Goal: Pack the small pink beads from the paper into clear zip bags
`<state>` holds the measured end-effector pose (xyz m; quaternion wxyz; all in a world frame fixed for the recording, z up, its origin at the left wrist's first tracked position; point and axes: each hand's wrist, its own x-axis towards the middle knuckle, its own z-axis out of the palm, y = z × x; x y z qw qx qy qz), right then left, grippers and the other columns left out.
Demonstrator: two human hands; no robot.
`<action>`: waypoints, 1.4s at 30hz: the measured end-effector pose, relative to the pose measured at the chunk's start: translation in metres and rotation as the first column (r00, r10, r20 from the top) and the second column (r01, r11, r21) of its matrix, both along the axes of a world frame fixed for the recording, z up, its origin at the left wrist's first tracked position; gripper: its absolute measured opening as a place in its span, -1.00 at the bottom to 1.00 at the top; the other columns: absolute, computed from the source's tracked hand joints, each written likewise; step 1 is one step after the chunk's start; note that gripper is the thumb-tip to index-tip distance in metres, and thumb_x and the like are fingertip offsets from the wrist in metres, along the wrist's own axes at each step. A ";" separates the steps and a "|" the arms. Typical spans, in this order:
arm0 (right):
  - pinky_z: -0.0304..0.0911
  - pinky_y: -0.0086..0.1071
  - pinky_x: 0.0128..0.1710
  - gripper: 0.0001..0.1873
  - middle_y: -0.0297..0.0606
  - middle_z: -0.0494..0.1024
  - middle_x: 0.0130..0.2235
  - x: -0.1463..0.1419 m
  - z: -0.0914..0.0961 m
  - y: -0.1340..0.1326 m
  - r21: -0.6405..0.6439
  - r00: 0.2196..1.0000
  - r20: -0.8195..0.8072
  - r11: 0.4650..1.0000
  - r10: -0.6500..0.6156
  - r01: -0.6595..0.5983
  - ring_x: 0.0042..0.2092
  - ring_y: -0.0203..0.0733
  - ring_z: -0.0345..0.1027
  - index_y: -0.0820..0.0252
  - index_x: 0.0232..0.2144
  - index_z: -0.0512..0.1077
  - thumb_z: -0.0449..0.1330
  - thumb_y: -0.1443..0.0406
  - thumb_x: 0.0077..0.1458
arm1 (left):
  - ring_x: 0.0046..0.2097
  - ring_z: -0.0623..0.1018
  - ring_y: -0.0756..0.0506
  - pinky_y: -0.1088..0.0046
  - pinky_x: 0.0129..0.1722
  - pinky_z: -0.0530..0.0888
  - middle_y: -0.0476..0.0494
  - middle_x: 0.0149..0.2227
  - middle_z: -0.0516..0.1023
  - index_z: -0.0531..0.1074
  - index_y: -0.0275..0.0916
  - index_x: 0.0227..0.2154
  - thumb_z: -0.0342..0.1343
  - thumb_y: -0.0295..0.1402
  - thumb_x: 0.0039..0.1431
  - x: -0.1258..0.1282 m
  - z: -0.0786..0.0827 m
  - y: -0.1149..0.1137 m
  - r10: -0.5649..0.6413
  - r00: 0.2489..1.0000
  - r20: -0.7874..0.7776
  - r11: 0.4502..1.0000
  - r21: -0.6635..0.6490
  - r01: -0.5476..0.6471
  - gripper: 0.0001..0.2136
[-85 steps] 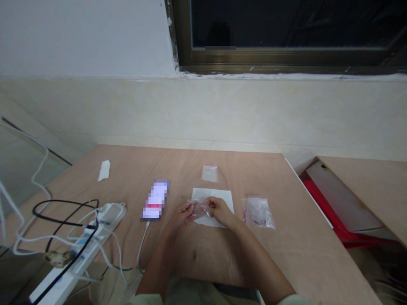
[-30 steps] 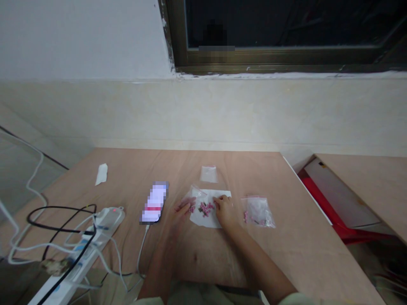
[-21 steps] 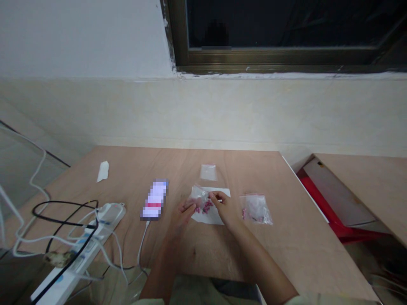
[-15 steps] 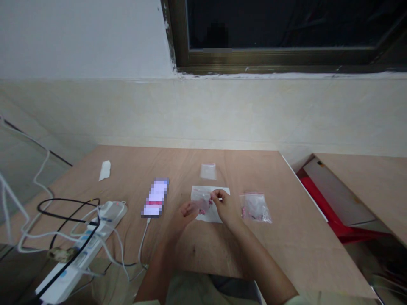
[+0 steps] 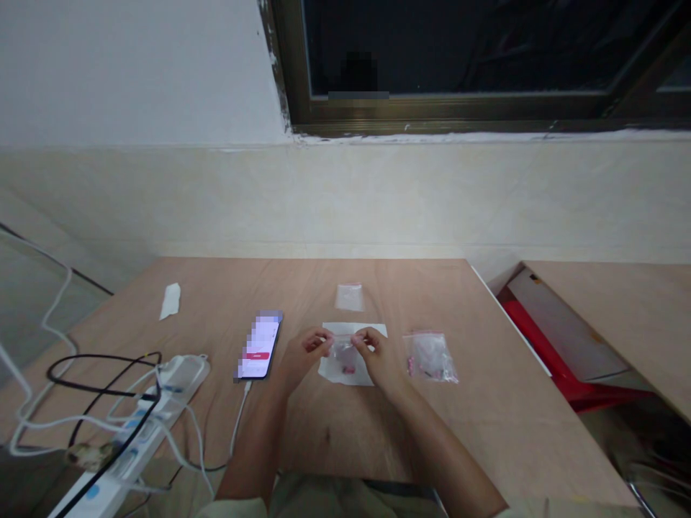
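My left hand (image 5: 312, 349) and my right hand (image 5: 376, 352) each pinch an upper corner of a small clear zip bag (image 5: 344, 351), holding it stretched between them. Small pink-red pieces (image 5: 349, 370) show at the bottom of the bag, too small to name. Beneath it lies a white sheet of paper (image 5: 330, 370), partly hidden by the bag and my fingers. To the right of my right hand rests a larger clear zip bag (image 5: 436, 357) with pink-red bits at its left side. Beyond the paper is another small clear bag (image 5: 350, 297), lying flat.
A phone (image 5: 260, 347) with a white cable lies left of my left hand. A white power strip (image 5: 143, 424) with tangled cords sits at the table's left edge. A scrap of white paper (image 5: 170, 301) is at the back left. A red object (image 5: 545, 352) stands beyond the right edge.
My left hand has risen to the bag's top edge, and both hands now hold it by the corners. The pink-red pieces now sit together at the bag's bottom. The view has shifted slightly.
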<state>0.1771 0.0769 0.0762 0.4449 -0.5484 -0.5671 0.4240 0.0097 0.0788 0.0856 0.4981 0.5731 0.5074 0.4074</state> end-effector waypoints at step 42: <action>0.11 -0.47 -0.59 -0.71 -0.38 0.39 -0.58 0.007 -0.008 0.002 -0.186 0.892 -0.450 0.971 0.050 -0.148 -0.58 -0.38 0.18 0.21 -0.57 0.33 0.17 0.08 -0.22 | -0.35 0.43 -0.03 0.48 -0.32 0.34 -0.06 -0.44 0.46 0.41 -0.27 -0.48 -0.02 -0.28 0.00 0.001 0.006 0.006 -0.059 0.934 -0.351 0.986 0.128 0.111 -0.82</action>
